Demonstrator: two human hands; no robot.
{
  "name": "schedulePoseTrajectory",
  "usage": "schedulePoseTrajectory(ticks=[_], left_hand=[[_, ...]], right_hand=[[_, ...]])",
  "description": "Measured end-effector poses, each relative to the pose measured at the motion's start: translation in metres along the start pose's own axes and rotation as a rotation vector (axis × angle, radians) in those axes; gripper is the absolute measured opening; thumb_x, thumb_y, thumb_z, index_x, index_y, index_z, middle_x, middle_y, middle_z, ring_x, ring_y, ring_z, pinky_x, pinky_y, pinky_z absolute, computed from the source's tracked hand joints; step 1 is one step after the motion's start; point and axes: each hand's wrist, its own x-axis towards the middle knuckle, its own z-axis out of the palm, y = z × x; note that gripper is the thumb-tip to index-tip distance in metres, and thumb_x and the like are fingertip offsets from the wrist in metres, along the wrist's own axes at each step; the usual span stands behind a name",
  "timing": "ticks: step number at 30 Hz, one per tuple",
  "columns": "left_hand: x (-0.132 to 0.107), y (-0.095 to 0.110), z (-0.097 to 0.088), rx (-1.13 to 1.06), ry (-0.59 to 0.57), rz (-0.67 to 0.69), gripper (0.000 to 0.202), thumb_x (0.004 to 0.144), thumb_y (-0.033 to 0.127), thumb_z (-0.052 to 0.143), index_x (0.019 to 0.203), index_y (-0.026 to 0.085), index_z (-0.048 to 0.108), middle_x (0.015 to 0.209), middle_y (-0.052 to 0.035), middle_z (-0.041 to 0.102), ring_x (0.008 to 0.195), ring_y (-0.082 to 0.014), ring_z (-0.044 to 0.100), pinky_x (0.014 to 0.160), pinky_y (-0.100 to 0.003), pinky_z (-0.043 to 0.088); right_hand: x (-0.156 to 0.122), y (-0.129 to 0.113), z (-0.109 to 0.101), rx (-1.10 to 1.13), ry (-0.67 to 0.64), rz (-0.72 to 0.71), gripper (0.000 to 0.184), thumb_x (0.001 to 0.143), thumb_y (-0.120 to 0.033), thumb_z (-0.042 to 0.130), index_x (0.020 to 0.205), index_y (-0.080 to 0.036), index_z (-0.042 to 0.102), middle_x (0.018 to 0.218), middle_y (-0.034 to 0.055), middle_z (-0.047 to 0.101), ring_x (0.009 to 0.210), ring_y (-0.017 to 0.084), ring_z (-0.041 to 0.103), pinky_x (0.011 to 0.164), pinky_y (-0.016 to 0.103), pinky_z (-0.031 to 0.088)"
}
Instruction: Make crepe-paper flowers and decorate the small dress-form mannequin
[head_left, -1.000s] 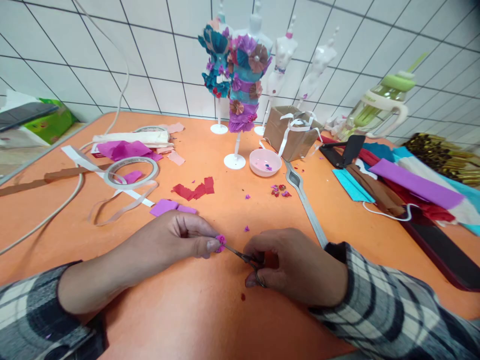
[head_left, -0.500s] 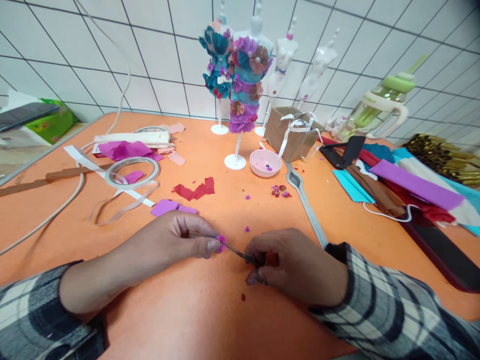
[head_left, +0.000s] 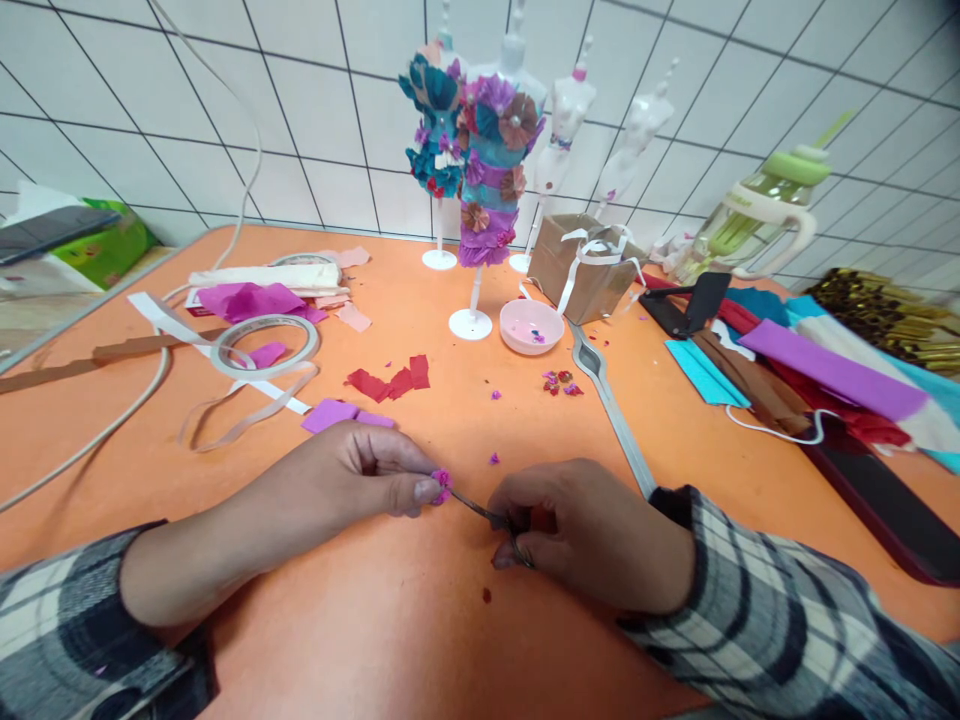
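Note:
Between the thumb and fingers of my left hand [head_left: 375, 475] is a small purple crepe-paper flower [head_left: 442, 487]. My right hand [head_left: 577, 530] is closed around the looped handles of small metal scissors [head_left: 474, 507], whose tips reach the flower's right edge. Whether the blades are apart cannot be made out. Just beyond the scissors lies a tiny purple paper piece [head_left: 494, 459], and nearer me a dark red scrap [head_left: 487, 595]. Folded purple paper [head_left: 330, 414] lies just behind my left hand.
Decorated mannequin stands [head_left: 470, 323] stand at the back beside a pink bowl [head_left: 531, 325] and a brown box [head_left: 574, 270]. Tape rolls [head_left: 264, 345] and a white cable [head_left: 112, 440] lie left. Coloured paper [head_left: 832, 370], a phone [head_left: 885, 500] and a bottle [head_left: 750, 220] are right.
Both hands stay almost in place, with the scissors still at the flower. Only a very slight shift of the right hand and the scissors shows.

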Motion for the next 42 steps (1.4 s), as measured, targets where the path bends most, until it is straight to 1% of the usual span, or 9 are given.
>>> schedulePoseTrajectory(ticks=[5,10,15,19,24,28,32,37,42], left_hand=[[0.0011,-0.0015,0.0,-0.007,-0.027,0.009,0.006,0.074,0.021,0.077,0.074,0.026,0.082,0.067,0.0047,0.074,0.062,-0.0078,0.061,0.059,-0.014,0.047],[0.0021,-0.0012,-0.0004,0.005,-0.011,0.009,0.004,0.073,0.022,0.078,0.072,0.025,0.081,0.065,0.0045,0.073,0.062,-0.0081,0.061,0.058,-0.014,0.047],[0.0012,-0.0008,-0.0011,-0.003,-0.013,0.016,0.004,0.072,0.022,0.078,0.071,0.024,0.081,0.064,0.0043,0.073,0.061,-0.0082,0.06,0.057,-0.014,0.047],[0.0015,0.0,-0.0005,0.007,-0.006,0.015,0.005,0.072,0.021,0.078,0.071,0.025,0.082,0.064,0.0041,0.073,0.061,-0.0082,0.061,0.058,-0.014,0.048],[0.002,0.0005,0.0001,-0.011,-0.028,0.018,0.007,0.073,0.021,0.077,0.072,0.027,0.082,0.065,0.0051,0.074,0.061,-0.0075,0.06,0.058,-0.013,0.047],[0.0014,-0.0012,-0.0007,0.02,-0.015,-0.002,0.006,0.073,0.022,0.077,0.072,0.026,0.081,0.066,0.0048,0.074,0.062,-0.0075,0.061,0.059,-0.013,0.047],[0.0007,-0.0013,-0.0009,0.023,-0.009,-0.003,0.004,0.072,0.023,0.078,0.073,0.025,0.081,0.066,0.0042,0.074,0.062,-0.0086,0.062,0.059,-0.015,0.048],[0.0001,-0.0005,-0.0009,0.048,0.004,-0.009,0.003,0.072,0.025,0.078,0.072,0.023,0.08,0.066,0.0029,0.073,0.063,-0.01,0.062,0.059,-0.017,0.049],[0.0001,-0.0012,-0.0004,-0.019,0.008,-0.013,0.004,0.073,0.026,0.078,0.072,0.023,0.08,0.068,0.0026,0.073,0.063,-0.0099,0.06,0.06,-0.017,0.049]], right_hand=[[-0.0004,0.0001,0.0018,-0.006,0.003,0.011,0.02,0.075,-0.031,0.081,0.089,-0.022,0.07,0.074,-0.0055,0.066,0.064,0.009,0.055,0.055,0.021,0.032],[-0.0004,0.0009,0.0026,-0.002,0.021,-0.007,0.015,0.076,-0.026,0.08,0.087,-0.022,0.07,0.071,-0.0067,0.065,0.062,0.007,0.055,0.056,0.021,0.033],[-0.0003,0.0011,0.003,-0.017,0.015,0.004,0.019,0.073,-0.029,0.082,0.087,-0.023,0.07,0.07,-0.0072,0.064,0.061,0.007,0.054,0.053,0.021,0.03],[-0.0001,0.0014,0.003,-0.012,0.018,-0.006,0.015,0.076,-0.026,0.081,0.085,-0.022,0.069,0.069,-0.0076,0.064,0.062,0.007,0.055,0.054,0.02,0.031],[-0.0008,0.0009,0.0033,-0.024,0.003,0.019,0.021,0.074,-0.034,0.082,0.087,-0.023,0.07,0.07,-0.007,0.063,0.061,0.008,0.053,0.052,0.021,0.029],[-0.0013,0.0014,0.0028,-0.005,-0.006,0.005,0.016,0.076,-0.029,0.08,0.085,-0.022,0.069,0.069,-0.0072,0.063,0.062,0.007,0.053,0.054,0.021,0.03],[-0.0006,0.0016,0.0017,-0.017,-0.008,0.009,0.021,0.074,-0.034,0.081,0.087,-0.022,0.07,0.071,-0.0068,0.063,0.062,0.007,0.053,0.053,0.021,0.029],[0.0004,0.0018,0.0005,-0.002,-0.012,0.002,0.015,0.076,-0.027,0.08,0.086,-0.022,0.071,0.07,-0.0067,0.064,0.062,0.007,0.054,0.055,0.021,0.03],[0.0003,0.0011,0.0006,-0.001,0.005,0.029,0.019,0.075,-0.031,0.08,0.089,-0.022,0.069,0.069,-0.0064,0.063,0.061,0.008,0.054,0.054,0.022,0.03]])
